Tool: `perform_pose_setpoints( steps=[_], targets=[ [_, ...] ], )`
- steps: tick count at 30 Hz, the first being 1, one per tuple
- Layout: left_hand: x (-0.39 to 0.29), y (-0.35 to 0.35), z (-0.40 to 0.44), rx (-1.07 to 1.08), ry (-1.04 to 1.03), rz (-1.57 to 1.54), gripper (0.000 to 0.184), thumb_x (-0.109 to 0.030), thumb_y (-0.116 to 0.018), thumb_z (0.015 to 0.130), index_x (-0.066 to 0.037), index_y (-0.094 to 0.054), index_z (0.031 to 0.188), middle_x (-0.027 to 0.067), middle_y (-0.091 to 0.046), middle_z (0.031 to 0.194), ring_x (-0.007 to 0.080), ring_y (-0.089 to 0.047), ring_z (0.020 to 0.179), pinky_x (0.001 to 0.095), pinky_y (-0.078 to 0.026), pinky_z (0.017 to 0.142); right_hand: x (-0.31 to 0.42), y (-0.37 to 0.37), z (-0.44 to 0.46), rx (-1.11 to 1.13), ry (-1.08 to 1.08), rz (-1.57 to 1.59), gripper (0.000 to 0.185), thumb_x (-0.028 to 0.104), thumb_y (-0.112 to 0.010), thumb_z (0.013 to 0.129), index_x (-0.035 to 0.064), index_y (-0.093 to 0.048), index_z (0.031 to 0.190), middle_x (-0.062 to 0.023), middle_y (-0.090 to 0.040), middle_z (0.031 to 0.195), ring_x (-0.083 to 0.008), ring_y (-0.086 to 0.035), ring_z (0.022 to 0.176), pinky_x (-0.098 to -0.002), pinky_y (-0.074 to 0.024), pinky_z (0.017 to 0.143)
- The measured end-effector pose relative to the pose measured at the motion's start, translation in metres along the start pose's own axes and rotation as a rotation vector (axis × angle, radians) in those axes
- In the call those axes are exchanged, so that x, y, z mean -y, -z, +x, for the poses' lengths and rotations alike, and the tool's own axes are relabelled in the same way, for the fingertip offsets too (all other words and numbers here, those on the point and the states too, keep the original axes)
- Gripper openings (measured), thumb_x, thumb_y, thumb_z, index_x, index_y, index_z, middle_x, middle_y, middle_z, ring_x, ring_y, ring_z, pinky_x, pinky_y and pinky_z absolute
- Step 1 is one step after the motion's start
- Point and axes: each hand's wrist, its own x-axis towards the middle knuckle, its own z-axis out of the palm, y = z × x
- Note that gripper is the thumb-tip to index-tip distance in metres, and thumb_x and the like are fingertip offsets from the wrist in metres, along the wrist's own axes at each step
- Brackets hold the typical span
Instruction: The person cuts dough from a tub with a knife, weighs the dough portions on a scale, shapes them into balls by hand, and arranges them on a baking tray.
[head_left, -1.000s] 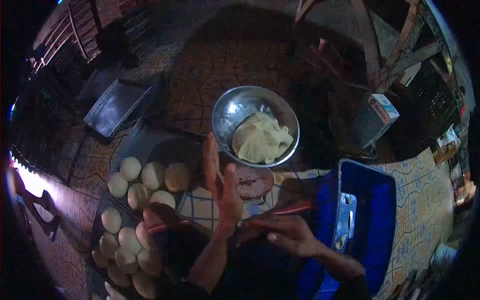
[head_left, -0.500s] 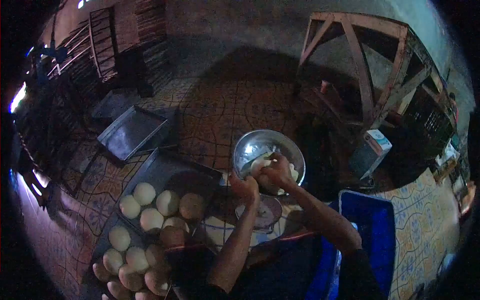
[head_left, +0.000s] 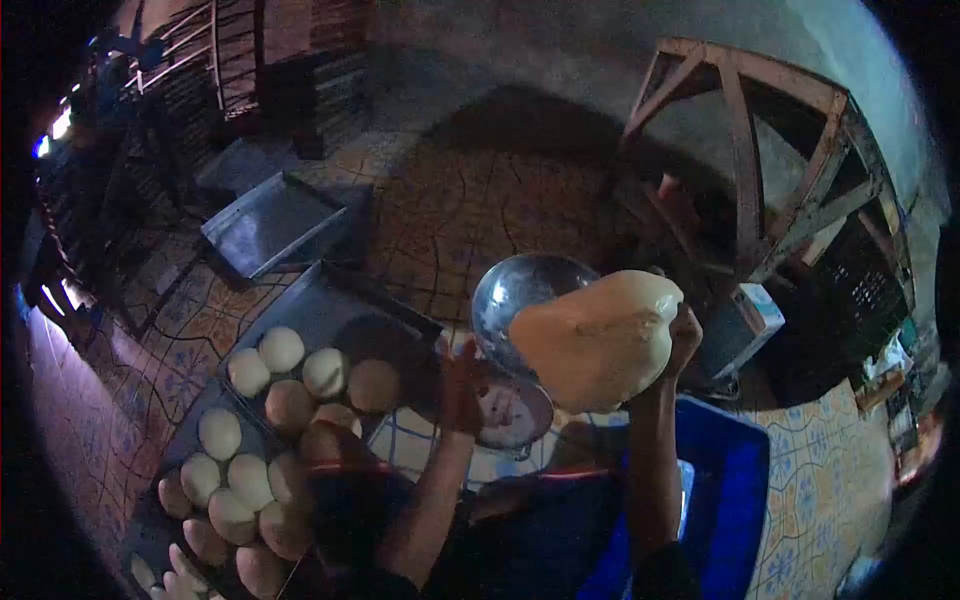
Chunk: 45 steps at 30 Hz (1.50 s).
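Observation:
A large pale lump of dough (head_left: 598, 342) hangs in the air from my right hand (head_left: 682, 338), whose fingers grip its right end. Its left part covers some of the metal bowl (head_left: 505, 300), which looks otherwise bare inside. My left hand (head_left: 461, 388) is raised with its fingers apart, holding nothing, left of a round pan (head_left: 515, 415) below the bowl. Round dough balls (head_left: 250, 480) sit in dark trays at the left.
A blue bin (head_left: 735, 480) stands at the lower right, with a box (head_left: 745, 325) behind it. A wooden frame (head_left: 745, 150) is at the back right. An upper metal tray (head_left: 275, 222) lies at the back left on the tiled floor (head_left: 440, 200).
My right hand has lifted the dough up out of the bowl and moved right. My left hand has drawn back from the bowl, its fingers spread.

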Motion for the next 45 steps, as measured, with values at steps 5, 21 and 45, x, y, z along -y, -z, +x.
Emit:
perform_pose_setpoints(
  steps=[5,21,45],
  targets=[
    [-0.080,0.006,-0.109,0.189,0.483,-0.851,0.084,-0.058,-0.055,0.083,-0.015,-0.019,0.144,0.0122,-0.032,0.141,0.0302,-0.039,0.126,0.0499,-0.041,0.098,-0.057,-0.038,-0.081,-0.314,-0.139,-0.352,0.049,0.037,-0.049,0.076,-0.0015,-0.056,0.105,-0.0107,-0.059,0.099,-0.0213,-0.057,0.093,-0.0333,-0.0444,0.084],
    [0.017,0.073,-0.132,0.131,0.682,-0.693,0.066,-0.052,-0.068,0.077,-0.006,-0.049,0.120,0.0058,-0.058,0.102,0.0199,-0.057,0.095,0.0381,-0.049,0.085,-0.103,-0.040,-0.194,-1.097,-0.425,-0.894,0.035,0.033,-0.065,0.086,-0.0003,-0.061,0.093,-0.0060,-0.061,0.084,-0.0139,-0.055,0.080,-0.0297,-0.0467,0.073],
    [0.019,0.050,-0.144,0.280,0.386,-0.324,0.076,-0.065,-0.052,0.081,-0.001,-0.046,0.123,0.0095,-0.056,0.113,0.0200,-0.055,0.101,0.0345,-0.046,0.088,-0.086,-0.039,-0.212,-0.958,-0.571,-0.885,0.024,0.022,-0.060,0.090,0.0026,-0.061,0.076,0.0046,-0.054,0.068,-0.0033,-0.047,0.070,-0.0221,-0.0405,0.060]
  ],
)
